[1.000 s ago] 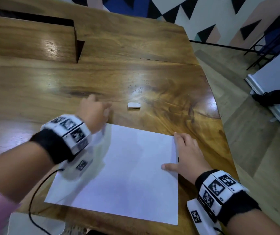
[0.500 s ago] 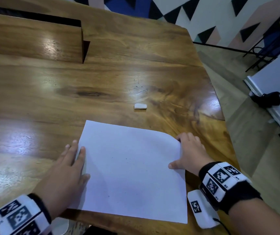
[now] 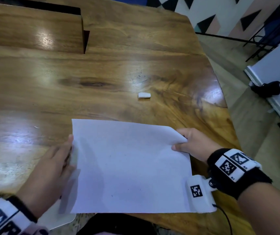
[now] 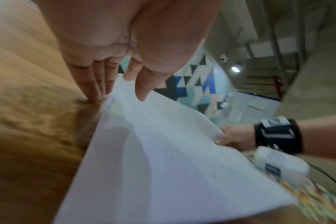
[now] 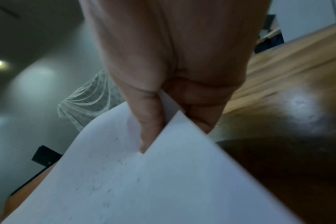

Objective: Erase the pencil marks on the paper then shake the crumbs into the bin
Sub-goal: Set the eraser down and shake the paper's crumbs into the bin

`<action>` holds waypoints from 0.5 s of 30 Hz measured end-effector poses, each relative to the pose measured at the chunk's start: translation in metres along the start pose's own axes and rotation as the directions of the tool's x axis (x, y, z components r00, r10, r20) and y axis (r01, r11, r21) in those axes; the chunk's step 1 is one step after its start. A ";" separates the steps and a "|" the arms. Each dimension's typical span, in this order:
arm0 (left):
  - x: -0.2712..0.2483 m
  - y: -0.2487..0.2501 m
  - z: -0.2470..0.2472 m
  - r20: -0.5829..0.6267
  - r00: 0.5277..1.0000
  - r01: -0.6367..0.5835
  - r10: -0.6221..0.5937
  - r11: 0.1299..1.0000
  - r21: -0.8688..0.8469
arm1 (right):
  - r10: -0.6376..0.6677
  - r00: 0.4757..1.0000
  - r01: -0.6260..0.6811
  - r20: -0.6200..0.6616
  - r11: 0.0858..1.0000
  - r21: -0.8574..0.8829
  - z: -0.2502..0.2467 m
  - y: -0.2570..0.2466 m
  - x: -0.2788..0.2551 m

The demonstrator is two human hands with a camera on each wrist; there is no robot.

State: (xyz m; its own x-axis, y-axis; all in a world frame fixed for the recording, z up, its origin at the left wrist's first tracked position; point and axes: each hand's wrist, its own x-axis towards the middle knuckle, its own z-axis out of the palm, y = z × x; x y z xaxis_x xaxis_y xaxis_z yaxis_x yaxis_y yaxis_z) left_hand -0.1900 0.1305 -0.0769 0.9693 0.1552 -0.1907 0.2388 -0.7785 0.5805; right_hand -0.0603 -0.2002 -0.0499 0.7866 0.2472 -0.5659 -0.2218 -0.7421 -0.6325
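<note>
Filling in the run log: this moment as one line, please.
phase: paper pickup | right hand: pinches paper's raised right edge | left hand: straight fingers at left edge | eraser: loose on table

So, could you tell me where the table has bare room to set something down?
Widest bare stretch of table: left of the eraser, between the raised panel and the paper. A smaller patch lies between eraser and right edge. Crowded at the near edge: left hand and right hand on the paper.
</note>
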 end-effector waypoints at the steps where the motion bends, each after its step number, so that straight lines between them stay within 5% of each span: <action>1: -0.003 -0.004 -0.002 -0.007 0.999 0.040 -0.040 0.998 -0.042 | -0.002 1.000 0.002 0.022 1.000 0.030 0.001 0.001 -0.001; 7: -0.045 -0.040 -0.003 0.059 0.959 0.276 -0.278 0.864 -0.421 | -0.029 0.992 0.016 0.124 0.994 0.104 0.004 -0.004 0.004; 13: -0.090 -0.061 0.014 0.230 0.896 0.395 -0.380 0.444 -0.805 | -0.117 0.963 0.113 0.245 0.993 0.030 0.035 -0.032 0.013; 15: -0.109 -0.090 0.020 0.247 0.875 0.423 -0.417 0.407 -0.810 | -0.151 0.951 0.156 0.269 0.988 0.004 0.051 -0.044 0.013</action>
State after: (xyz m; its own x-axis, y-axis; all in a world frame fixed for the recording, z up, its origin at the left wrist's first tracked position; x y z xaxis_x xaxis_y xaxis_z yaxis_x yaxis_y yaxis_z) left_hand -0.3186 0.1714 -0.1238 0.7336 0.3104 -0.6046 0.5542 0.2418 0.7965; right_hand -0.0695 -0.1328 -0.0570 0.6268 0.5151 -0.5847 -0.0982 -0.6921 -0.7151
